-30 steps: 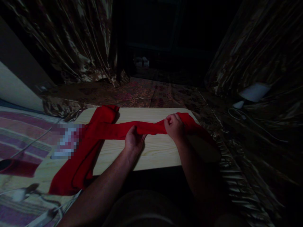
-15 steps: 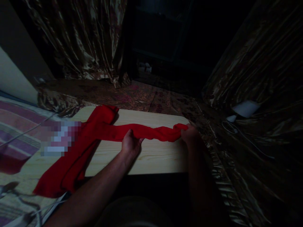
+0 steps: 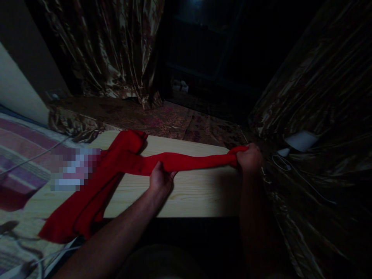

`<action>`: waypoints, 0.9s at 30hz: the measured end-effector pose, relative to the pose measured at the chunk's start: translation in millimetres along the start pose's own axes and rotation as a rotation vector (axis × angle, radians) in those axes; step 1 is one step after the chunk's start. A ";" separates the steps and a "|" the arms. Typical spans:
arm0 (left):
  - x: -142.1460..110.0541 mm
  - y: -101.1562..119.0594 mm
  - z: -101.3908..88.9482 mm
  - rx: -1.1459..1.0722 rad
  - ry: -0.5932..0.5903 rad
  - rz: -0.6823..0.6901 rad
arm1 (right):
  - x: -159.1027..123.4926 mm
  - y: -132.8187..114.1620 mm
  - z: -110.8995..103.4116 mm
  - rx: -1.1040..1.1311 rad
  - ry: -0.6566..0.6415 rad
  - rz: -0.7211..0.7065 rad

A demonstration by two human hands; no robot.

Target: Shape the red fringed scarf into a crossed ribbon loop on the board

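A red garment (image 3: pixel 110 178) lies across a pale wooden table (image 3: pixel 192 197). Its bulk is bunched in a long band on the left, and one narrow strip, perhaps a sleeve, stretches rightward. Midway along that strip, my left hand (image 3: pixel 160 182) grips it, thumb on top and fingers underneath. At the far right end, my right hand (image 3: pixel 250 159) is closed in a fist around the fabric, near the table's right edge. A short looped piece of cloth shows at this fist. Between my hands the strip is taut and fairly smooth.
Striped bedding (image 3: pixel 20 147) with cables lies to the left. Patterned curtains (image 3: pixel 116 50) hang behind, beside a dark window. A white lamp-like object (image 3: pixel 303 140) with a cord stands at the right. A pixelated patch hides something beside the garment.
My right hand has moved right and slightly up, pulling the strip. Its twists and wrinkles have straightened out. My left hand keeps its place on the cloth.
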State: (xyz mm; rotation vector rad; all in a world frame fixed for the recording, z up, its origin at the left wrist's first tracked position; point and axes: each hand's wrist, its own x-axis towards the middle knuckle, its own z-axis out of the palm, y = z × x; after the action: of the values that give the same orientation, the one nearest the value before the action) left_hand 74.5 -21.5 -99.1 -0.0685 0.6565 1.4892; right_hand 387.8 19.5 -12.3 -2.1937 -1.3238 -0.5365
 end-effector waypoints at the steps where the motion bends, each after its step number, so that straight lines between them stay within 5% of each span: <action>1: 0.5 -0.1 -0.4 0.003 -0.003 0.001 | 1.7 0.1 -0.1 0.047 0.041 0.012; 7: 1.9 -1.3 -2.4 0.012 0.005 0.002 | 0.4 7.5 -0.2 0.225 0.229 -0.026; 12: 1.6 -1.5 -1.6 0.001 -0.002 0.011 | 0.3 14.8 -5.2 0.152 0.300 -0.095; 14: 1.3 -1.2 -1.1 -0.002 -0.007 0.002 | 7.0 14.8 -2.1 0.108 0.213 -0.165; 17: 0.4 -0.6 -0.7 0.021 0.017 0.000 | 18.1 10.3 11.2 0.133 -0.145 -0.287; 20: 0.0 -0.5 -1.3 0.035 0.041 0.019 | 21.1 4.4 27.5 0.289 -0.369 -0.251; 24: 0.9 -1.3 -2.3 0.030 0.022 0.027 | 14.3 6.4 39.4 0.414 -0.235 -0.177; 27: 1.2 -1.7 -2.0 0.039 0.021 0.025 | 7.7 16.8 38.7 0.258 -0.142 -0.038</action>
State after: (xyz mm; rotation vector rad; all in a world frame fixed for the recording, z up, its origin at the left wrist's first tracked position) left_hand 75.2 -21.5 -101.8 -0.0462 0.7047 1.5008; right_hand 408.8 42.0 -42.1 -2.0271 -1.4230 -0.2120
